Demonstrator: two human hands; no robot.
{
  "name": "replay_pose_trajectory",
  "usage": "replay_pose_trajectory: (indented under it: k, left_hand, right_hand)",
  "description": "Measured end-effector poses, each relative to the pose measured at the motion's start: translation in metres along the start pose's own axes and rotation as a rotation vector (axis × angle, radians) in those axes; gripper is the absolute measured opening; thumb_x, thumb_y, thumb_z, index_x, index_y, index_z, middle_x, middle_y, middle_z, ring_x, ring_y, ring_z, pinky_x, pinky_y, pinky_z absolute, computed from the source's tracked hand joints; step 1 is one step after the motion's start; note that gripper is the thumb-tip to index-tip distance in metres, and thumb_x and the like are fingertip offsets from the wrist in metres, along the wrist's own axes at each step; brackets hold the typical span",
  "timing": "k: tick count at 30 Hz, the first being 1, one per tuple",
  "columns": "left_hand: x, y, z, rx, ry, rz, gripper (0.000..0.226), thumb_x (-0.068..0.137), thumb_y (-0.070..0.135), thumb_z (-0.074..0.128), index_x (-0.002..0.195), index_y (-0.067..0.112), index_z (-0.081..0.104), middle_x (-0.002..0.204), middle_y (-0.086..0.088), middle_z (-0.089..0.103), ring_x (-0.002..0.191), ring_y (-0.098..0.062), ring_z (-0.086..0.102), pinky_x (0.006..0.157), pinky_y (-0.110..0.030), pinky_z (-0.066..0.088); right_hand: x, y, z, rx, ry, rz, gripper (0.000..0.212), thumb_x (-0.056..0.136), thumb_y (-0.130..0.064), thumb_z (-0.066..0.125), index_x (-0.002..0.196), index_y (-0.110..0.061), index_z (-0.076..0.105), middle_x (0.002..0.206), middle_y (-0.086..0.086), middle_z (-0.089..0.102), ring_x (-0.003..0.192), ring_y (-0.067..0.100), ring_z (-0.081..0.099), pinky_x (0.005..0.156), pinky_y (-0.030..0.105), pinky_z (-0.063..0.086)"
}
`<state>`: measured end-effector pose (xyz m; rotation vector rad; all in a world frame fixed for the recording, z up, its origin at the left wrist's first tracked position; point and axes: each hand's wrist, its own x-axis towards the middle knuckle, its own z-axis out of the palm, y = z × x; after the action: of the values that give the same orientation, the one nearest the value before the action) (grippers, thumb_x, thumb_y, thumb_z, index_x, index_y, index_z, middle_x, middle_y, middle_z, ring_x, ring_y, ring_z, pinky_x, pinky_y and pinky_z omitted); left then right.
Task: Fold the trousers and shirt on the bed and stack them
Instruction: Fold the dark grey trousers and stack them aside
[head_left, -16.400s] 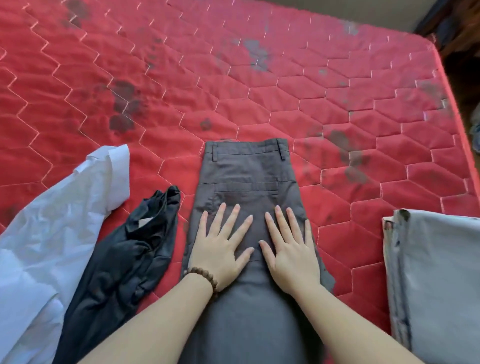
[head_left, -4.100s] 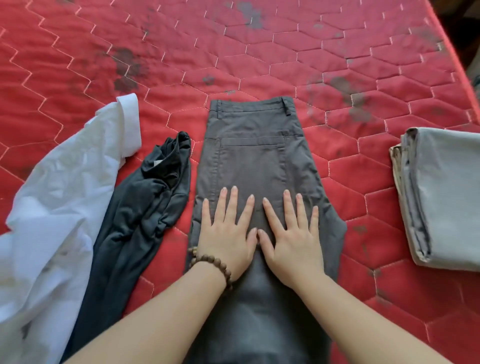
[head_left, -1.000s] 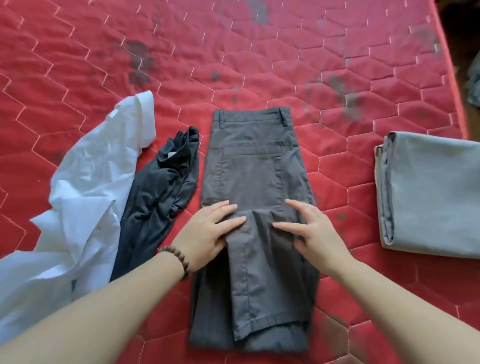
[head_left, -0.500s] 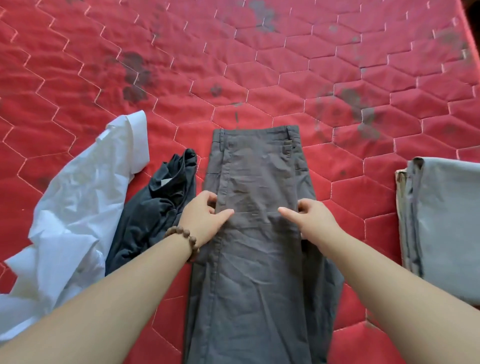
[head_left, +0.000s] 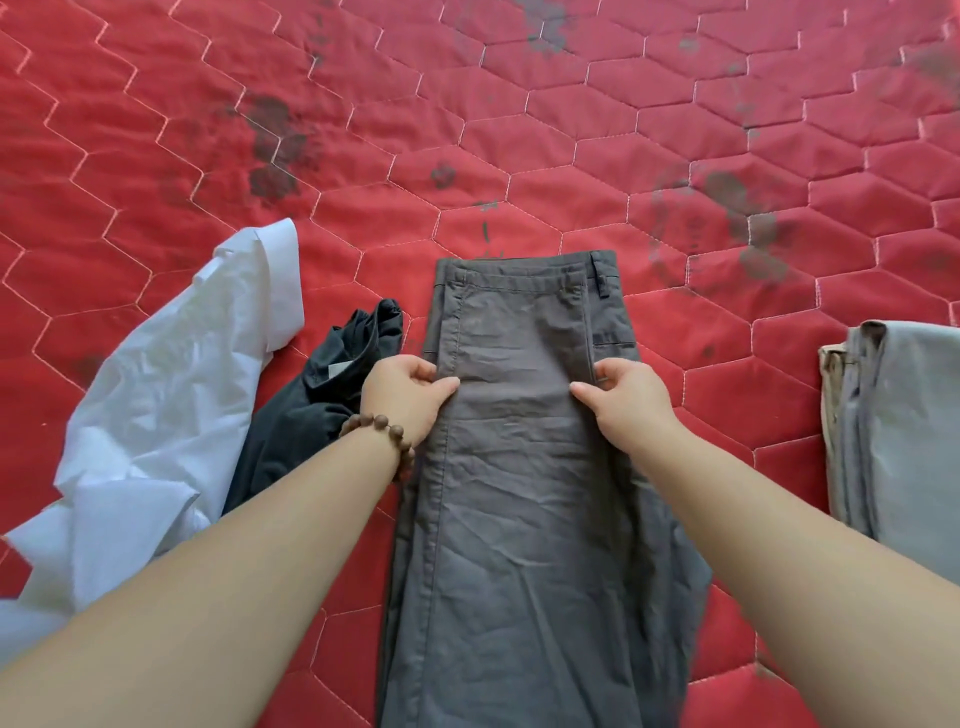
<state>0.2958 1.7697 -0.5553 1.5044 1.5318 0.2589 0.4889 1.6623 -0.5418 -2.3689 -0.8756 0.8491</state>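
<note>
The trousers are mid-fold, by the look of it: they lie lengthwise on the bed, waistband at the far end, and each hand pinches a side of the upper layer of cloth. The left hand has thumb and fingers closed on the left edge; the right hand grips the right edge the same way, the two well apart with cloth stretched between them. The next move likely calls for both edges to travel together, so the layer lands square. Just left of the left hand lies a crumpled dark garment, and beyond it the white shirt, not yet folded. Well to the right of the right hand sits a folded grey garment. The bed's red quilted cover bears dark stains.
</note>
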Motion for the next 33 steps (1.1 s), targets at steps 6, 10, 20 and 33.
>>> replay_pose_trajectory:
  k: [6,10,20,33]
  left_hand:
    - [-0.030,0.003,-0.014,0.326,0.174,0.390,0.021,0.084,0.018,0.065,0.102,0.008,0.062,0.097,-0.009,0.062,0.095,-0.028,0.059,0.089,-0.036,0.045]
    - [-0.076,-0.015,0.009,0.573,0.019,0.827,0.032,0.078,0.005,0.063,0.109,-0.001,0.065,0.120,-0.022,0.060,0.116,-0.039,0.055,0.100,-0.048,0.044]
    - [-0.147,-0.098,0.024,1.037,-0.113,0.566,0.072,0.095,0.050,0.034,0.151,0.013,0.008,0.159,-0.007,-0.001,0.147,-0.025,-0.002,0.119,-0.048,0.002]
    - [-0.239,-0.140,0.038,0.998,-0.218,0.739,0.064,0.089,0.039,0.034,0.143,0.005,0.037,0.153,-0.012,0.030,0.142,-0.025,0.027,0.112,-0.044,0.020]
  right_hand:
    - [-0.030,-0.002,0.001,-0.204,0.210,-0.137,0.042,0.087,-0.017,0.063,0.126,-0.007,0.054,0.121,0.016,0.054,0.113,0.032,0.048,0.094,0.034,0.036]
    - [-0.077,0.004,0.029,-0.389,0.116,-0.479,0.049,0.082,-0.006,0.062,0.129,0.002,0.054,0.140,0.024,0.046,0.133,0.038,0.041,0.112,0.048,0.032]
    - [-0.159,0.086,0.056,-0.709,-0.007,-0.403,0.065,0.095,-0.043,0.030,0.149,-0.007,0.029,0.157,0.008,0.021,0.146,0.023,0.017,0.117,0.050,0.017]
    - [-0.254,0.104,0.101,-0.683,0.010,-0.474,0.060,0.092,-0.034,0.036,0.146,-0.007,0.036,0.155,0.009,0.029,0.144,0.023,0.025,0.113,0.050,0.019]
